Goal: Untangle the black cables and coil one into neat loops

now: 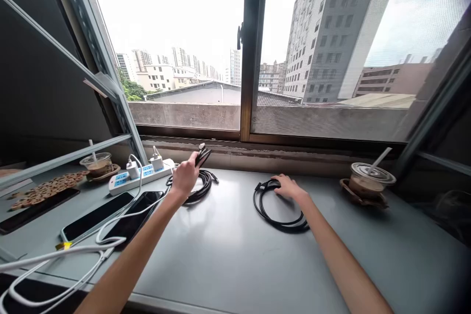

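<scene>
My left hand [185,175] is closed around a small bundle of black cable [203,156] with a pale tip, raised at the back of the desk. Just below and beside it lies a coil of black cable [201,191], partly hidden by the hand. To the right, a second black cable coil [283,226] rests on the desk in a loose ring. My right hand [287,187] reaches over the ring's upper edge, its fingers bent onto the cable near a black connector [259,186]. The fingertips there are partly hidden.
On the left are a white power strip [123,182] with chargers, white cords [121,218], phones [96,216] and an iced drink [101,164]. Another iced drink [369,181] stands at the right. A window [247,59] and metal frame posts [127,113] bound the grey desk [235,265].
</scene>
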`<act>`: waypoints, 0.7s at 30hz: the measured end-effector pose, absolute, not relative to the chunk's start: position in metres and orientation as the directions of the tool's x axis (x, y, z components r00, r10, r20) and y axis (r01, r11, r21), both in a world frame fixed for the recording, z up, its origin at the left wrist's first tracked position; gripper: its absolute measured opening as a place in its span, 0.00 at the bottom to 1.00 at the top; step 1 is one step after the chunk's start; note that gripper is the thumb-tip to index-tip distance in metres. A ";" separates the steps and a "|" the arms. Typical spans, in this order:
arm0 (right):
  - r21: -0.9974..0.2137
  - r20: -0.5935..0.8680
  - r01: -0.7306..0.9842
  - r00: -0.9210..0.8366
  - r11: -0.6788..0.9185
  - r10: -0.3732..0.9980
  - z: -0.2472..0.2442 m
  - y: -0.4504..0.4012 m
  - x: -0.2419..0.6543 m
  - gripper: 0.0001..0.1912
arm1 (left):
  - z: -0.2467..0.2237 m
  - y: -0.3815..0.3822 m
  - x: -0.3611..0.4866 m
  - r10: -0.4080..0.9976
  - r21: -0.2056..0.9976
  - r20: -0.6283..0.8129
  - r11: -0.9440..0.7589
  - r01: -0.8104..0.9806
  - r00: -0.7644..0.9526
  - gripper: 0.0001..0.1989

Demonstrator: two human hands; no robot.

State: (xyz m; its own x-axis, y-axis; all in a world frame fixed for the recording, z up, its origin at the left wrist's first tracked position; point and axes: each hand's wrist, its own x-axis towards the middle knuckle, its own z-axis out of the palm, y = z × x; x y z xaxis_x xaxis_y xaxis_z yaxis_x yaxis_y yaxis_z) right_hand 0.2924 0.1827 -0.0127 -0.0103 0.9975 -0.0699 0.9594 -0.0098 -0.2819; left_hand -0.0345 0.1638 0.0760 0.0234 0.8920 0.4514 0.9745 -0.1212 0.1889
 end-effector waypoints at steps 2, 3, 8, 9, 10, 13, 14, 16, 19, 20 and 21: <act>-0.287 -0.066 0.958 -0.012 -0.008 0.998 -0.016 0.184 0.291 0.22 | 0.092 0.165 -0.038 0.778 0.327 0.616 -0.107 0.939 -0.126 0.24; -0.288 -0.059 0.958 -0.013 -0.004 0.998 -0.017 0.184 0.291 0.20 | 0.099 0.164 -0.040 0.711 0.386 0.677 -0.123 0.914 -0.190 0.23; -0.309 -0.030 0.950 -0.062 0.050 0.998 -0.018 0.185 0.291 0.13 | 0.129 0.144 -0.030 0.481 0.466 0.837 -0.377 0.800 -0.261 0.16; -0.317 -0.026 0.947 -0.071 0.059 0.997 -0.017 0.184 0.291 0.13 | 0.134 0.138 -0.024 0.469 0.457 0.850 -0.432 0.777 -0.240 0.15; -0.326 -0.019 0.943 -0.080 0.069 0.997 -0.017 0.184 0.291 0.12 | 0.137 0.133 -0.018 0.461 0.454 0.859 -0.481 0.750 -0.224 0.14; -0.363 0.048 0.926 -0.089 0.101 0.995 -0.013 0.183 0.293 0.07 | 0.137 0.121 0.003 0.466 0.482 0.857 -0.579 0.657 -0.218 0.13; -0.379 0.085 0.919 -0.086 0.112 0.993 -0.010 0.183 0.294 0.07 | 0.132 0.119 0.010 0.478 0.500 0.850 -0.597 0.627 -0.223 0.12; -0.411 0.172 0.902 -0.064 0.131 0.983 -0.001 0.183 0.301 0.10 | 0.116 0.119 0.021 0.519 0.536 0.827 -0.608 0.586 -0.219 0.12; -0.469 0.294 0.870 -0.012 0.155 0.956 0.018 0.181 0.317 0.10 | 0.083 0.128 0.031 0.609 0.534 0.785 -0.573 0.622 -0.112 0.11; -0.492 0.330 0.854 0.004 0.168 0.944 0.026 0.179 0.323 0.10 | 0.072 0.131 0.033 0.662 0.520 0.748 -0.542 0.660 -0.047 0.11; -0.517 0.363 0.835 0.016 0.187 0.932 0.035 0.177 0.330 0.09 | 0.060 0.135 0.034 0.724 0.495 0.689 -0.506 0.706 0.036 0.12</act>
State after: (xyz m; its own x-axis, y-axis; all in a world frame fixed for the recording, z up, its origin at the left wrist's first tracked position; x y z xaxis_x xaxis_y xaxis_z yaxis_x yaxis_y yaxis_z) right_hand 0.3296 0.1767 0.0346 0.0162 0.9315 0.3633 0.8355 0.1870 -0.5167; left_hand 0.0341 0.1347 0.0604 0.0358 0.7235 0.6894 0.7064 -0.5063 0.4946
